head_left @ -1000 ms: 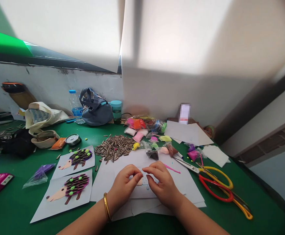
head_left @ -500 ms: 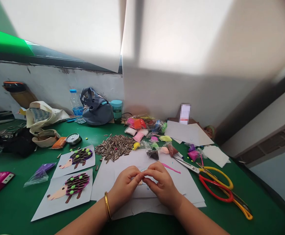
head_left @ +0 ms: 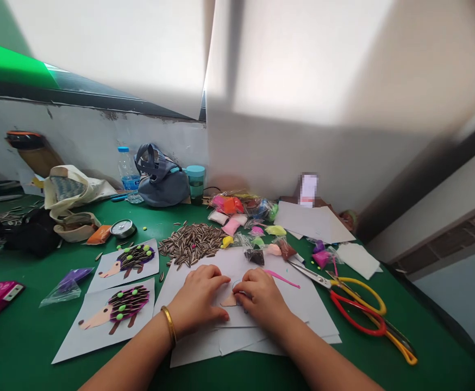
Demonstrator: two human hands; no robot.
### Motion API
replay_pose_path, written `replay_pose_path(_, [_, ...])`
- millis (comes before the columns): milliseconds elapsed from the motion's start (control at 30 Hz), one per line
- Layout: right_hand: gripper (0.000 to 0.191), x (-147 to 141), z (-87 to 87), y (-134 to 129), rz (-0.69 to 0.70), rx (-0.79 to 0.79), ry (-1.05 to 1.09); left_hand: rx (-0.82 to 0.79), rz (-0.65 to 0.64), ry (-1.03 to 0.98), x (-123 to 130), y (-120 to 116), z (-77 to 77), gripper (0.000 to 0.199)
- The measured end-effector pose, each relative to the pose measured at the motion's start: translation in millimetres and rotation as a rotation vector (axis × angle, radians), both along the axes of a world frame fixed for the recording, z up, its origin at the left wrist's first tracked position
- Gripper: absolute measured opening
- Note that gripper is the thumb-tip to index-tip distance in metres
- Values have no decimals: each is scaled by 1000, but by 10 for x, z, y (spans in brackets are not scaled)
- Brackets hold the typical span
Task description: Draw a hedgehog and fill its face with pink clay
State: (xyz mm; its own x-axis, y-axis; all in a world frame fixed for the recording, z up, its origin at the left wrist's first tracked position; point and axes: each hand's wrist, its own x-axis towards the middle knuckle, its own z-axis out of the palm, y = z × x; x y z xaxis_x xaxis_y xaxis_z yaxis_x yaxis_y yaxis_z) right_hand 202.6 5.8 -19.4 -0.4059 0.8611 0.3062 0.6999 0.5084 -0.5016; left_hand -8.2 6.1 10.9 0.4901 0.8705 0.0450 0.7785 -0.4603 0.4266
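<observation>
A flat peach-coloured piece of clay (head_left: 228, 301) lies on a white sheet (head_left: 237, 321) with a faint drawing. My left hand (head_left: 200, 297) rests at the sheet's left side, thumb and fingers apart, holding nothing. Just right of the clay, my right hand (head_left: 261, 297) is curled with thumb and fingertips close together over the drawing; whatever is between them is hidden. Beyond the right hand a thin pink clay strip (head_left: 284, 279) lies on the paper.
Two hedgehog pictures (head_left: 129, 304) lie at left. Behind the paper are a heap of sunflower seeds (head_left: 192, 244) and bagged coloured clay (head_left: 232, 206). Large scissors (head_left: 357, 304) lie at right, beside white paper pieces (head_left: 360, 259). A blue bag (head_left: 163, 182) stands by the wall.
My hands were together above the sheet and have parted. The left moved left and opened; the right came down onto the paper, and the peach clay shows more.
</observation>
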Motion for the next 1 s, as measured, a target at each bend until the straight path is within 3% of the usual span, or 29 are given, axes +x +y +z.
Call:
replay_pose_path(400, [14, -52, -17, -14, 8, 17, -65, -1, -11, 95, 20, -6, -27, 73])
replay_pose_path(733, [39, 30, -18, -25, 46, 2, -74, -6, -16, 80, 14, -13, -43, 72])
replay_pose_path(1000, [27, 4, -8, -48, 54, 28, -48, -1, -19, 78, 13, -15, -45, 73])
